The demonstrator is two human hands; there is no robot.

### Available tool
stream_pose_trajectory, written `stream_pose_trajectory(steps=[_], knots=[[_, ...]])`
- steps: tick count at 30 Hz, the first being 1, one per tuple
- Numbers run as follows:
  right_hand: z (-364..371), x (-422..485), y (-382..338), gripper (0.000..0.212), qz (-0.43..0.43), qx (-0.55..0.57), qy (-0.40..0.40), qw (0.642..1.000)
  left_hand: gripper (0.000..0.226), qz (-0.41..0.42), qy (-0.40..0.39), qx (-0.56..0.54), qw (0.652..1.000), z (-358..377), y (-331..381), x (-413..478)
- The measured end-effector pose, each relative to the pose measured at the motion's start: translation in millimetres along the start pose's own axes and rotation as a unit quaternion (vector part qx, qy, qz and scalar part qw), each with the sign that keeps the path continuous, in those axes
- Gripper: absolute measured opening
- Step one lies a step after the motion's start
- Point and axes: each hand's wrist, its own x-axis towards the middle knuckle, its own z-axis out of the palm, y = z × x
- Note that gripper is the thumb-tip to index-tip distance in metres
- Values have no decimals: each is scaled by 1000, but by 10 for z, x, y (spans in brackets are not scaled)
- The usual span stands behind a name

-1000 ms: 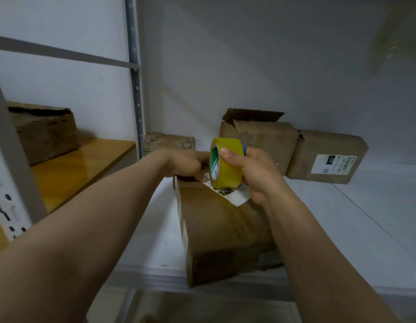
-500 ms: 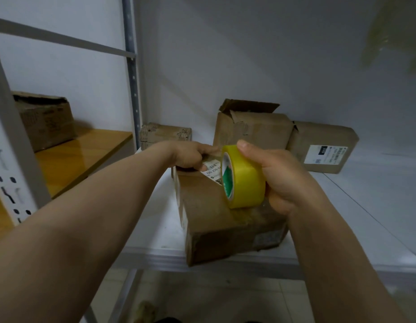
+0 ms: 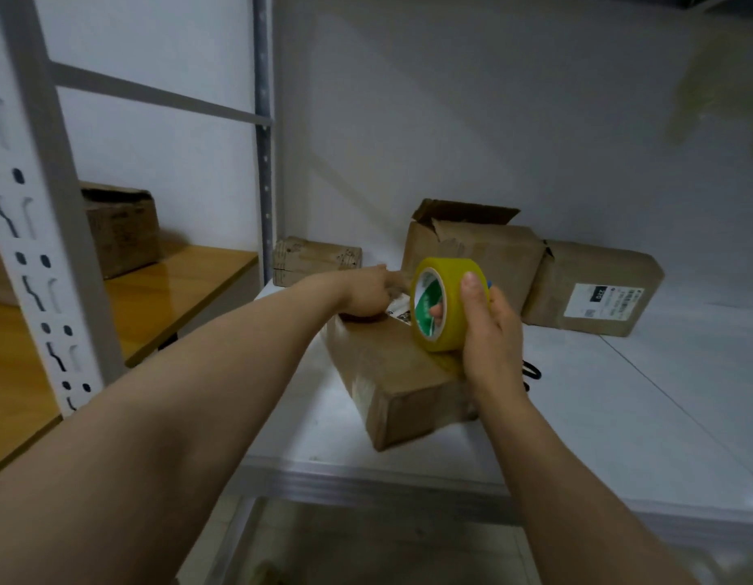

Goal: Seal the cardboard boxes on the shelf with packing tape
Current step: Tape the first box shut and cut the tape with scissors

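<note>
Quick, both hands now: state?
Left hand: on the long brown cardboard box's far end; grip cannot be told.
Right hand: closed round the yellow packing-tape roll.

Tape (image 3: pixel 450 308): yellow, with green-and-white inner ring. Front box (image 3: pixel 391 373): plain brown; its label (image 3: pixel 402 311) white, black print. Open box (image 3: pixel 476 251): brown. Right box (image 3: pixel 594 268): brown; label (image 3: pixel 600 302) white with black print. Small box (image 3: pixel 315 261): tan, dark stamped marks. Shelf (image 3: pixel 619 415): white. Left board (image 3: pixel 176 289): glossy honey wood. Upright (image 3: pixel 41 247): white, rows of dark slots. Wall (image 3: pixel 493 120): pale grey.
</note>
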Motion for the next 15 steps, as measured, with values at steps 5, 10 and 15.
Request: stream_pose_trajectory(steps=[5, 10, 15], knots=[[4, 124, -94, 54, 46, -14, -19, 999, 62, 36, -53, -23, 998, 177, 83, -59], [-214, 158, -497, 41, 145, 0, -47, 988, 59, 4, -67, -10, 998, 154, 41, -43], [-498, -85, -666, 26, 174, 35, -103, 979, 54, -12, -75, 42, 996, 131, 97, -68]])
